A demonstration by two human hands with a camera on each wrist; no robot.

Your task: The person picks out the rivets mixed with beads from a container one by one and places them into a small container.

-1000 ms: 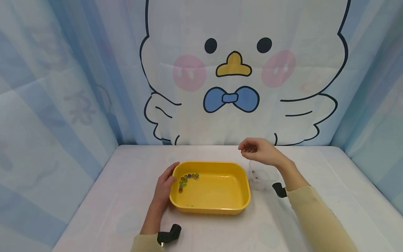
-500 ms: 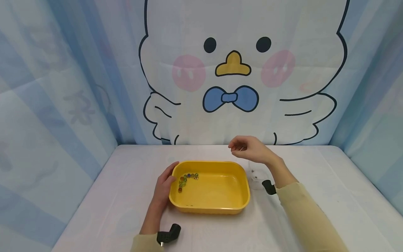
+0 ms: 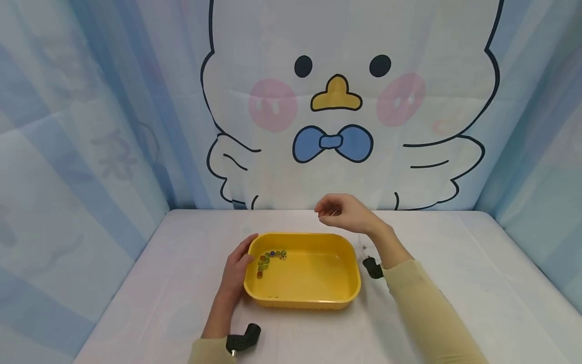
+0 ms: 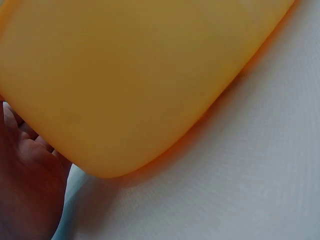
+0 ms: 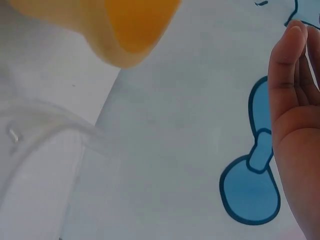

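Observation:
A yellow rectangular tray (image 3: 313,275) stands in front of me, its outer wall filling much of the left wrist view. My left hand (image 3: 236,265) grips its left end, thumb at the rim. Small coloured glass balls (image 3: 267,260) lie in a bent row in the tray's far left part. Above the table's back edge, beyond the tray, hangs my right hand (image 3: 346,211). Its fingers are curled to the thumb, with a thin pale sliver between them; what this is I cannot tell. The right wrist view shows the thumb and fingertips close together.
A clear container (image 5: 35,150) stands right of the tray, largely hidden by my right forearm in the head view. A pale cloth covers the table (image 3: 182,293). Behind it hangs a curtain (image 3: 336,172) with a printed chick; curtains also flank both sides.
My right hand has moved left and slightly up, from above the clear container to behind the tray, fingers still curled. The left hand, tray and glass balls stay put.

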